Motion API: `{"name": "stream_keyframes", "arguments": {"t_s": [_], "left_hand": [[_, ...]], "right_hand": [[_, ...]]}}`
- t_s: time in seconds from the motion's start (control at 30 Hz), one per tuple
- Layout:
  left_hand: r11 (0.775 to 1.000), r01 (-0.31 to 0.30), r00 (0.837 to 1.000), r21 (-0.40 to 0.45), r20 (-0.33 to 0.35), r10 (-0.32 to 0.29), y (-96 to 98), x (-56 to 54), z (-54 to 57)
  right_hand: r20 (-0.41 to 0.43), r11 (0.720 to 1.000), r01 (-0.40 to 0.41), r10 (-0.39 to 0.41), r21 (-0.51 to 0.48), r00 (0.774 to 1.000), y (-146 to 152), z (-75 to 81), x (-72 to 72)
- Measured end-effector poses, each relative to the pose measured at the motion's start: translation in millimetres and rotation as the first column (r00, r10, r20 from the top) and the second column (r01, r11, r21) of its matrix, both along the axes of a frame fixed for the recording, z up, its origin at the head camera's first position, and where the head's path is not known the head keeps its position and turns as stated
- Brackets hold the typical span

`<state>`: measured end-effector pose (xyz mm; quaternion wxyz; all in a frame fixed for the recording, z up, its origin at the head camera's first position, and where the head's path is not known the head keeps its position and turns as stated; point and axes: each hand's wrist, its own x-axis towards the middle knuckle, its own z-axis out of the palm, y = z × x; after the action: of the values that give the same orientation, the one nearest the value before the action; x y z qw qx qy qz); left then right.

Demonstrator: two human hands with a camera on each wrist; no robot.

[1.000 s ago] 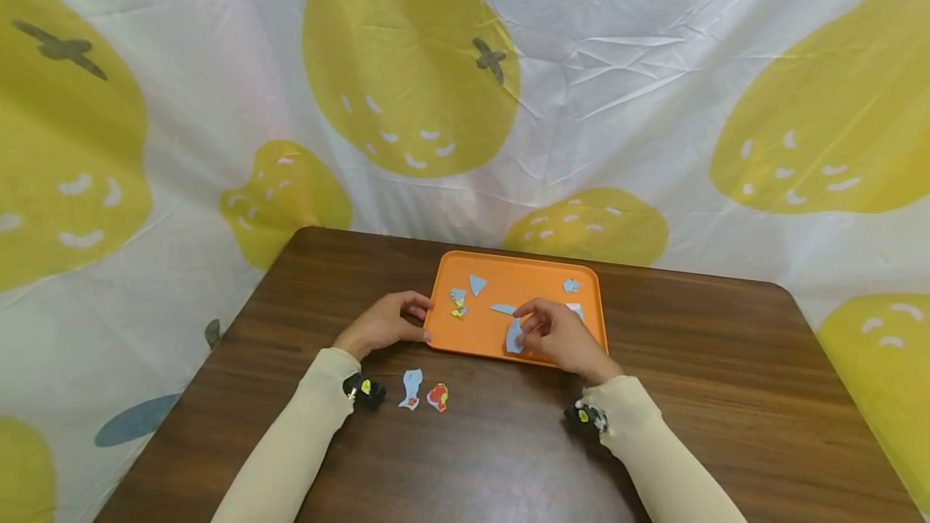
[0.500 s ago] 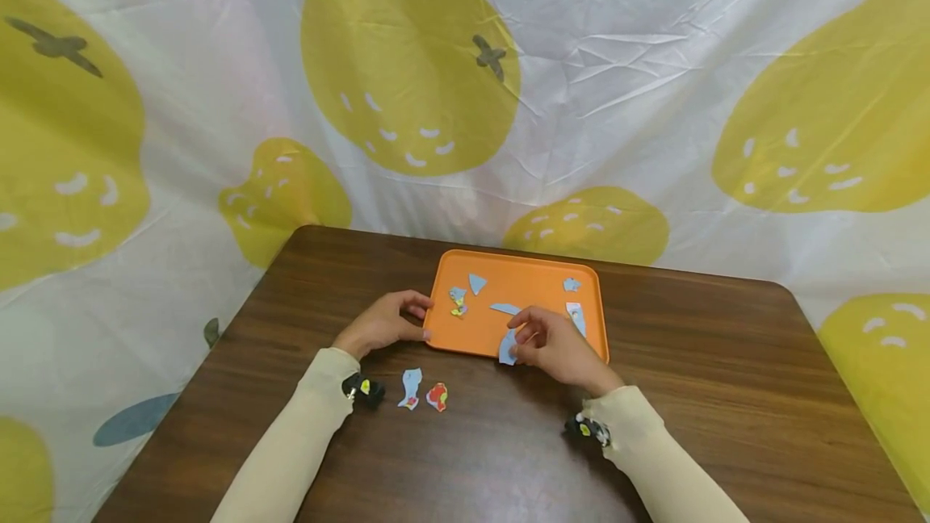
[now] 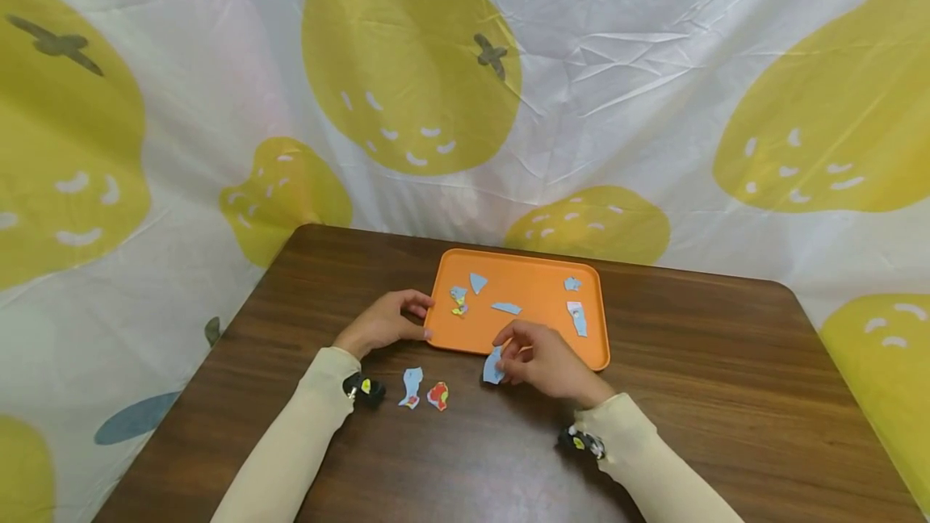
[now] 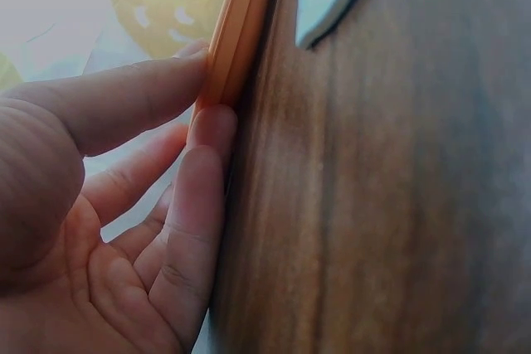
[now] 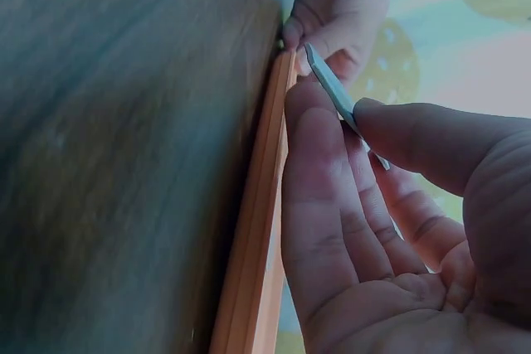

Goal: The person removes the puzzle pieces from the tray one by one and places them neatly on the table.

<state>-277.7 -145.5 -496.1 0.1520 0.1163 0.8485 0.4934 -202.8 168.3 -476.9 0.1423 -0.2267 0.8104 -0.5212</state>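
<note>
My right hand (image 3: 546, 365) pinches a light blue, irregular puzzle piece (image 3: 492, 367) between thumb and fingers, over the near edge of the orange tray (image 3: 519, 263). From the right wrist, the held piece (image 5: 329, 84) appears edge-on, thin and tilted. At the tray's left end, my left hand (image 3: 385, 323) holds the rim (image 4: 236, 35) between thumb and fingers. On the table in front of the tray lie a pale blue piece (image 3: 411, 386) with a red tip and a red-and-yellow piece (image 3: 438, 395).
Several pieces lie in the tray: a blue triangle (image 3: 477, 283), a blue sliver (image 3: 506, 308), a yellow-and-blue patterned piece (image 3: 458, 299), a small blue one (image 3: 572, 284) and a long pale one (image 3: 577, 318). A fruit-print curtain (image 3: 581, 103) hangs behind the wooden table (image 3: 712, 345).
My right hand has carried the blue piece from above the tray toward me and to the left, past the tray's near rim. The left hand stays at the tray's edge.
</note>
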Motion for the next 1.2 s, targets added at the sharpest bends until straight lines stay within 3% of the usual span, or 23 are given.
{"name": "stream_keyframes", "arguments": {"t_s": [0.3, 0.9, 1.2], "left_hand": [[1.000, 0.007, 1.000, -0.006, -0.009, -0.007, -0.2, -0.5, 0.5], [1.000, 0.000, 1.000, 0.000, 0.003, 0.000, -0.4, -0.8, -0.5], [1.000, 0.004, 1.000, 0.002, -0.004, -0.004, 0.0, -1.5, -1.4]], "right_hand": [[0.022, 0.999, -0.045, 0.045, 0.009, 0.999, -13.2, -1.9, 6.2], [-0.087, 0.977, -0.143, 0.158, 0.159, 0.984, -36.3, -14.4, 7.1], [-0.171, 0.966, -0.119, 0.161, 0.231, 0.972, -40.6, -13.3, 5.3]]}}
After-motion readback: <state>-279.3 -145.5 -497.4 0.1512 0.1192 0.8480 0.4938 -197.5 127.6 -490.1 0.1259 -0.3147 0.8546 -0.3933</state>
